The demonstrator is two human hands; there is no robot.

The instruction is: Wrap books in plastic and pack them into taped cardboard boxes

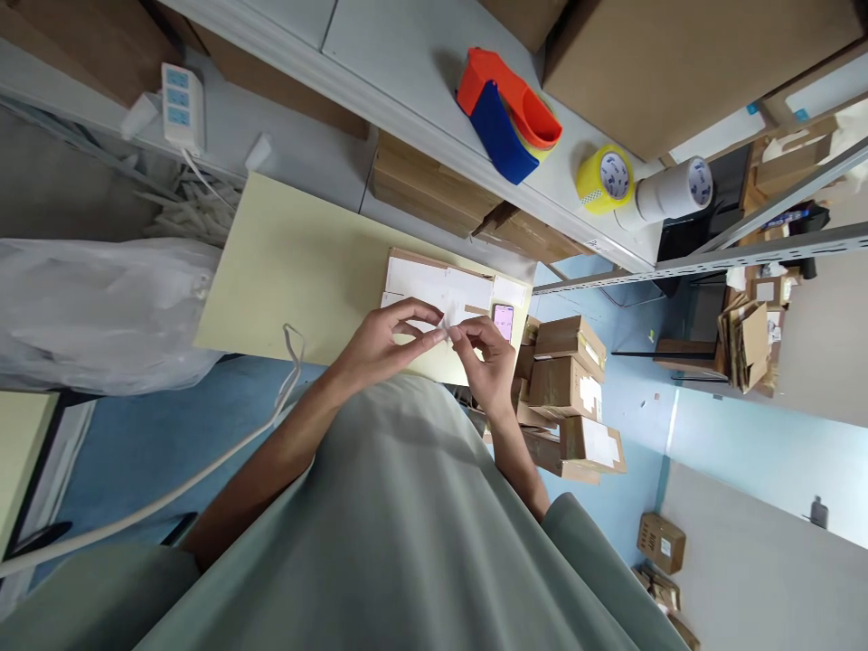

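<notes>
My left hand (pixel 388 342) and my right hand (pixel 489 360) meet over the near side of a pale yellow table (pixel 298 253). Between their fingertips is a small, whitish, film-like piece (pixel 448 316), pinched from both sides. It is too small and partly covered for me to tell its exact kind. Just beyond the fingers lies a flat cardboard piece with white paper on it (pixel 413 276), its near part hidden by my hands. A phone with a lit pink screen (pixel 503 318) rests beside my right hand.
An orange-and-blue tape dispenser (pixel 502 117) and tape rolls (pixel 606 179) sit on the shelf above. A power strip (pixel 182 108) is at upper left. Stacked cartons (pixel 566 389) stand right of the table. A white hose or cable (pixel 203 470) crosses at left, below a plastic bag (pixel 101 312).
</notes>
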